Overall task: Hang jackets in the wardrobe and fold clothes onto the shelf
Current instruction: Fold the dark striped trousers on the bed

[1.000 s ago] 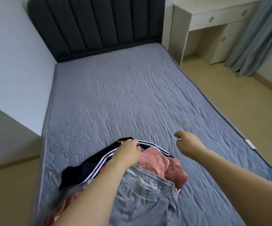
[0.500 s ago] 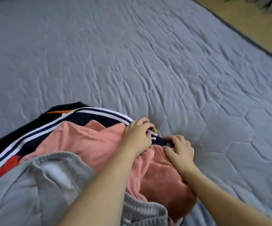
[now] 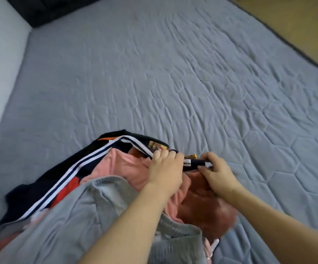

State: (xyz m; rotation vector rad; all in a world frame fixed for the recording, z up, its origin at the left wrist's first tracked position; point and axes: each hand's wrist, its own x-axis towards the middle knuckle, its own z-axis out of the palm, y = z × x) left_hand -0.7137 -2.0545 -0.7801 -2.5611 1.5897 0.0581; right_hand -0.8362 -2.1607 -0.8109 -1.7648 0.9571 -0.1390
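left hand [image 3: 165, 168] bare | right hand [image 3: 218, 173] bare | forearms unsleeved

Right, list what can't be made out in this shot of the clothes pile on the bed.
All in the head view:
- Dark navy garment with white stripes: its type is unclear, as it is bunched up and partly under the other clothes.
- Pink garment: mostly covered by the left hand and forearm.
- Grey ribbed-waist garment: cut off by the bottom edge.
- Right hand: its fingertips are curled into the striped edge, out of sight.
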